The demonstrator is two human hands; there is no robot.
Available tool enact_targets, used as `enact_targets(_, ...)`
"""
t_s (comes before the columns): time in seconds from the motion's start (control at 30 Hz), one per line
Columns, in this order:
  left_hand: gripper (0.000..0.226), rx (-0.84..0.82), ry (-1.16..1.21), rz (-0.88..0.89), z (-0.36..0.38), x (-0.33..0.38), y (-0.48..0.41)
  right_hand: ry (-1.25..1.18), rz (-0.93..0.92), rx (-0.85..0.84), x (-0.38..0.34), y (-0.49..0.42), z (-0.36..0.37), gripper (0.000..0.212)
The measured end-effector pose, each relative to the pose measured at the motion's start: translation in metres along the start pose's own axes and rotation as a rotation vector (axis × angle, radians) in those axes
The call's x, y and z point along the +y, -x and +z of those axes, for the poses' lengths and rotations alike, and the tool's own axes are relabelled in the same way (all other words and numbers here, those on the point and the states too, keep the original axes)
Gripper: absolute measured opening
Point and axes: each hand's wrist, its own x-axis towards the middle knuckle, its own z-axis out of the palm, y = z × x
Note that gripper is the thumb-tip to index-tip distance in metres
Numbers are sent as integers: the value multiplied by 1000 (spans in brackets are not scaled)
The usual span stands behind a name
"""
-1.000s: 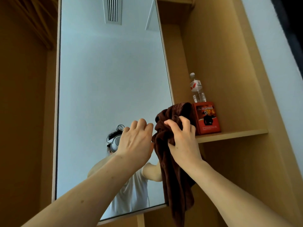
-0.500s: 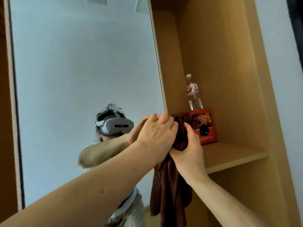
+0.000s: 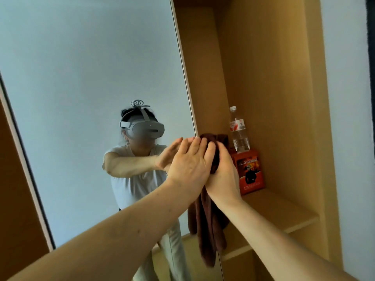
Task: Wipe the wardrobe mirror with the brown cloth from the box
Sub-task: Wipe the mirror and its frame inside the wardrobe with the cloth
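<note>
Wardrobe mirror (image 3: 81,78) stretches leftward; right hand (image 3: 223,175) grips brown cloth (image 3: 207,230) at its edge.

Clear plastic water bottle (image 3: 239,130), white cap, red-and-white label, upright at back of light wooden shelf (image 3: 284,211). White wall (image 3: 349,118) at right.

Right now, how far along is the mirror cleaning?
Done: the brown cloth is fetched, bunched in the right hand. In hand: the left hand lies flat against that bundle by the right edge of the mirror. Left: wiping the glass itself; no stroke across it shows yet.
</note>
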Motion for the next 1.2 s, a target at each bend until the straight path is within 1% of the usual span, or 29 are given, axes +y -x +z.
enact_targets(0.07, 63, 13, 46, -29, -12, -8, -4, 38, 3, -44, -17, -19, -3, 58)
enact_targets(0.1, 63, -20, 69, -22, -15, -7, -3, 41, 18, -70, -20, -21, -4, 55)
enact_targets(0.17, 60, -119, 100, -3, -17, -4, 0, -26, 91, -112, -22, -20, -5, 52)
enact_targets(0.2, 58, -130, 116, 0, -13, -2, 4, -39, 123, -134, -23, -20, -6, 52)
enact_targets(0.27, 51, -73, 146, 13, -14, -2, 10, 46, 156, -203, -21, -28, -8, 55)
enact_targets(0.33, 32, 88, 183, 51, -18, -8, 13, 74, 227, -281, -24, -42, -13, 56)
enact_targets(0.37, 27, 145, 201, 74, -22, -14, 12, 55, 254, -305, -29, -50, -16, 57)
enact_targets(0.47, 24, 133, 222, 145, -37, -23, 8, -23, 248, -302, -50, -80, -21, 68)
enact_targets(0.57, 17, 160, 146, 272, -44, -17, -1, -45, 190, -259, -79, -124, -22, 71)
enact_targets(0.6, 14, 166, 117, 300, -42, -15, -7, -63, 167, -248, -90, -137, -22, 72)
enact_targets(0.63, 16, 182, 86, 303, -41, -17, -16, -88, 148, -236, -99, -151, -23, 73)
enact_targets(0.67, 23, 160, 35, 280, -44, -21, -27, -104, 129, -235, -107, -161, -25, 74)
enact_targets(0.7, 29, 143, -49, 239, -49, -27, -36, -103, 121, -250, -112, -169, -26, 76)
enact_targets(0.73, 35, 91, -166, 227, -53, -35, -44, -89, 121, -269, -115, -174, -26, 78)
enact_targets(0.77, 40, 20, -261, 249, -48, -42, -46, -68, 125, -281, -116, -176, -25, 79)
enact_targets(0.8, 44, -104, -305, 261, -43, -48, -47, -43, 119, -288, -114, -175, -24, 79)
enact_targets(0.83, 47, -182, -320, 269, -39, -50, -44, -18, 107, -283, -109, -170, -22, 79)
enact_targets(0.9, 52, -196, -326, 281, -32, -48, -37, 7, 82, -257, -96, -153, -17, 78)
enact_targets(1.0, 59, -359, -338, 357, -7, -31, -28, 29, 62, -264, -80, -129, -13, 78)
enact_targets(1.1, 59, -344, -368, 357, -12, -27, -30, 72, 97, -329, -77, -131, -15, 77)
enact_targets(1.2, 47, -255, -354, 378, -29, -43, -40, 178, 107, -384, -90, -153, -20, 73)
